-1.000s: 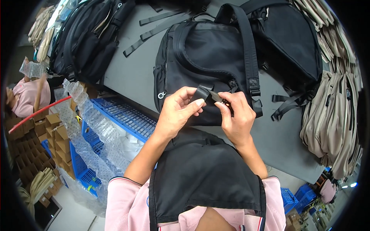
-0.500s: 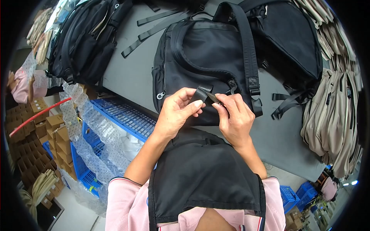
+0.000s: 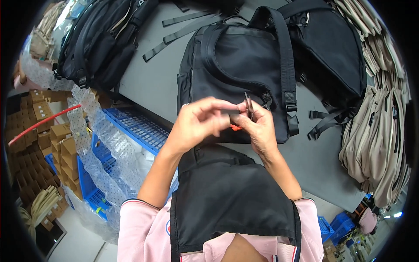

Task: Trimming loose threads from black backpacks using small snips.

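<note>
A black backpack [image 3: 235, 52] lies on the grey table with its shoulder straps upward. Over its lower edge, both my hands meet. My left hand [image 3: 196, 124] is closed in a pinch on a short black webbing strap [image 3: 230, 112], partly hidden and blurred by motion. Fingers of my right hand [image 3: 262, 131] touch the same strap end. That hand also grips a small metal tool with two narrow blades, which looks like thread snips [image 3: 249, 105]. A bright orange bit [image 3: 236, 128] shows below the fingers; what it belongs to is unclear.
Another black backpack [image 3: 327, 52] lies to the right, and more black bags [image 3: 100, 43] stand at the left. Beige bags [image 3: 371, 139] hang over the table's right side. A blue plastic crate [image 3: 135, 126] and bubble wrap [image 3: 87, 144] are at the left, near cardboard boxes [image 3: 65, 153].
The strap end, earlier looped between both hands, is now pinched lower and flatter. The blades in my right hand have turned to point upward, and the orange bit has come into sight.
</note>
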The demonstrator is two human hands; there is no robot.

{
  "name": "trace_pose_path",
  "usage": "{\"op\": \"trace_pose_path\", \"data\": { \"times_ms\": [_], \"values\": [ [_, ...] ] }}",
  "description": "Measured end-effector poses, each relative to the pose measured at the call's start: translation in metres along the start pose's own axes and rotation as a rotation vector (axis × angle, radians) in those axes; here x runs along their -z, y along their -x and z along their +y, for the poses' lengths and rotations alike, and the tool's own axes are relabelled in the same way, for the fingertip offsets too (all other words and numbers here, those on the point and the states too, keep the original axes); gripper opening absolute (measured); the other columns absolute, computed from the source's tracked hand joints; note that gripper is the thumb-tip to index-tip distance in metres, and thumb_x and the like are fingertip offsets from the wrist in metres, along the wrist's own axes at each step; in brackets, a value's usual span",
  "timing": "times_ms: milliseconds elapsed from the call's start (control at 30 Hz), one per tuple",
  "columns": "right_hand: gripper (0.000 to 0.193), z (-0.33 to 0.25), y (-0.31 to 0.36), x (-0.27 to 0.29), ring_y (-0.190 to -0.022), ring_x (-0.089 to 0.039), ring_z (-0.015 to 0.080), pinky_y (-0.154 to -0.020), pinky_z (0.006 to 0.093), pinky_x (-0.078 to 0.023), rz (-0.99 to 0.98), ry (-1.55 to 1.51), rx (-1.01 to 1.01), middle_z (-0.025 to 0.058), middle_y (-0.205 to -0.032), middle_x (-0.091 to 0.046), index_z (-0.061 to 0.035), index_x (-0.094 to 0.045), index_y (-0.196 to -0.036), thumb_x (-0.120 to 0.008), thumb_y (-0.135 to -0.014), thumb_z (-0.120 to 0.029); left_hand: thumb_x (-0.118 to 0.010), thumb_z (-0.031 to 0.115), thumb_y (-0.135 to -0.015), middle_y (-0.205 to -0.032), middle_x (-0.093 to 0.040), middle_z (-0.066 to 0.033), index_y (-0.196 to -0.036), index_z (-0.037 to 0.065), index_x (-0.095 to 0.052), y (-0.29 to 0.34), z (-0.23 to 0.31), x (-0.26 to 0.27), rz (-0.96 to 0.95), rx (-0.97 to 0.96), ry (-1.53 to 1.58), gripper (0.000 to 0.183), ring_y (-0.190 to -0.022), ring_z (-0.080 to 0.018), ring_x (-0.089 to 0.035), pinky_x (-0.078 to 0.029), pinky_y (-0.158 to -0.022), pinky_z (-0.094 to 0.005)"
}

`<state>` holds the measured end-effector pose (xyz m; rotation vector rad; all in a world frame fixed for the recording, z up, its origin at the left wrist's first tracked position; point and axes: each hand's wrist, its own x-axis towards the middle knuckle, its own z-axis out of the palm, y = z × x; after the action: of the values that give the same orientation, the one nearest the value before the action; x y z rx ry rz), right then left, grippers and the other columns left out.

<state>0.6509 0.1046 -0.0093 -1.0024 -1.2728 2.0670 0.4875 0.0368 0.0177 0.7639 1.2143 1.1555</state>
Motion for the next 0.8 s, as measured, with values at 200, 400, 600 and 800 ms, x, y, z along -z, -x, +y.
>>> {"op": "trace_pose_path", "data": {
  "times_ms": [200, 400, 600, 800],
  "values": [
    [0.021, 0.003, 0.011, -0.006, -0.072, -0.048, 0.0040, -0.065, 0.0181, -0.040, 0.127, 0.039, 0.054, -0.0021, -0.081, -0.053, -0.0021, -0.053, -0.097, -0.066, -0.081, -0.007, -0.066, 0.022, -0.084, -0.066, -0.053, 0.0024, -0.076, 0.004, -0.061, -0.027, -0.014, 0.002, 0.176, 0.118, 0.233, 0.020, -0.059, -0.0047, -0.050, -0.041, -0.053, -0.0195],
    [0.024, -0.012, 0.021, 0.010, -0.059, -0.054, 0.0133, -0.053, 0.0248, -0.043, 0.270, 0.747, 0.435, 0.0045, -0.079, -0.055, -0.0048, -0.061, -0.094, -0.071, -0.072, -0.007, -0.067, 0.023, -0.084, -0.067, -0.058, -0.0007, -0.079, 0.004, -0.061, -0.028, -0.015, 0.004, 0.159, 0.145, 0.208, 0.021, -0.053, -0.0059, -0.052, -0.042, -0.050, -0.0185],
    [0.024, -0.026, 0.022, 0.014, -0.058, -0.054, 0.0146, -0.053, 0.0251, -0.044, 0.151, 1.088, 0.558, 0.0060, -0.076, -0.056, -0.0038, -0.064, -0.091, -0.071, -0.069, -0.002, -0.067, 0.019, -0.084, -0.068, -0.058, -0.0014, -0.085, 0.001, -0.060, -0.028, -0.012, 0.000, 0.149, 0.120, 0.193, 0.019, -0.053, -0.0064, -0.053, -0.043, -0.049, -0.0191],
    [0.022, -0.025, 0.021, 0.018, -0.055, -0.052, 0.0180, -0.049, 0.0292, -0.042, 0.117, 1.102, 0.603, 0.0034, -0.071, -0.053, -0.0083, -0.065, -0.087, -0.073, -0.067, -0.008, -0.066, 0.015, -0.084, -0.069, -0.058, -0.0004, -0.085, 0.001, -0.060, -0.027, -0.014, 0.004, 0.110, 0.140, 0.096, 0.015, -0.053, -0.0054, -0.051, -0.042, -0.049, -0.0188]
  ]
}}
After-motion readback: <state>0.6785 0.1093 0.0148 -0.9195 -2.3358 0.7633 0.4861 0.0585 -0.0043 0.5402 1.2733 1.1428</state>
